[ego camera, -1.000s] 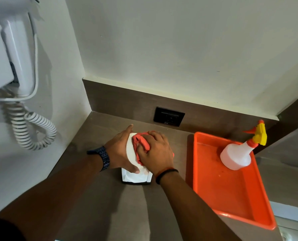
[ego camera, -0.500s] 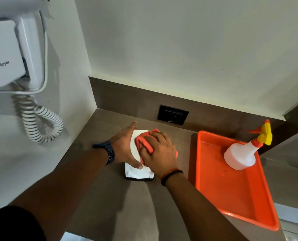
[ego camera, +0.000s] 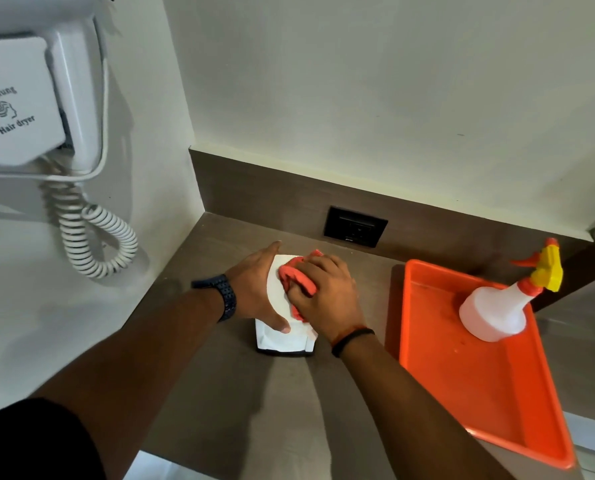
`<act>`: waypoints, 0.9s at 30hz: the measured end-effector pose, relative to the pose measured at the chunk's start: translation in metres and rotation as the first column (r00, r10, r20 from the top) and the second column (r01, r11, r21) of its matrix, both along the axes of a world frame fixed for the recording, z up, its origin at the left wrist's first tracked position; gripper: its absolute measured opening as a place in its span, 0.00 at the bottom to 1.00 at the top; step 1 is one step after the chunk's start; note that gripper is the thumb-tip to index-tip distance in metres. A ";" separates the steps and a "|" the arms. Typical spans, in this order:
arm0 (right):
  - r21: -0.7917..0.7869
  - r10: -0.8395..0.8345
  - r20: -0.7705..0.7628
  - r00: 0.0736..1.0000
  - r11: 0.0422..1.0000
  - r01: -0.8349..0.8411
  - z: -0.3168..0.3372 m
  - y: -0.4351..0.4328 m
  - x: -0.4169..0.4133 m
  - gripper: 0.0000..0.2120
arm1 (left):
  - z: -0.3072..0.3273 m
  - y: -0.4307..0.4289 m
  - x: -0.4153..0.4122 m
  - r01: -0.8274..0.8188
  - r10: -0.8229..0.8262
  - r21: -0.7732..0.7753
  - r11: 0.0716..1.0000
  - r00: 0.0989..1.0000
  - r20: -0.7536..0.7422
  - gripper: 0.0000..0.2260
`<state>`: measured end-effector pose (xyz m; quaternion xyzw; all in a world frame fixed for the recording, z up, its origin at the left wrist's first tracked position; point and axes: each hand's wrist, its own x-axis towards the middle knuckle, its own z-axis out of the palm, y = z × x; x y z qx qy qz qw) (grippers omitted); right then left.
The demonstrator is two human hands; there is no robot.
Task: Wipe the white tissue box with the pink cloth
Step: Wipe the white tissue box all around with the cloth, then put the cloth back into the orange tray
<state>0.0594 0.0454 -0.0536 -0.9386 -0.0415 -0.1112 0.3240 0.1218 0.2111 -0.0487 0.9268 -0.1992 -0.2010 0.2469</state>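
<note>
1. So, the white tissue box (ego camera: 282, 337) sits on the brown desk (ego camera: 237, 393) near the back corner, just left of an orange tray (ego camera: 462, 375).
2. Left hand (ego camera: 254, 292) clasps the box's left side, thumb lying across the top.
3. Right hand (ego camera: 324, 299) grips the bunched-up pink cloth (ego camera: 294, 275), pressing it onto the box top.
4. Spray bottle (ego camera: 490, 313) stands in the tray, and a wall-hung hair dryer (ego camera: 29, 98) is off to the left.

Right hand (ego camera: 324, 299) — cloth (ego camera: 296, 276) on box (ego camera: 282, 342).

Tissue box (ego camera: 282, 341) top (largely hidden)
</note>
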 end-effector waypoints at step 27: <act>-0.359 -0.364 -0.429 0.827 0.909 0.214 -0.078 -0.203 -0.097 0.25 | -0.081 -0.228 -0.086 0.348 -0.368 0.123 0.929 0.857 0.360 0.48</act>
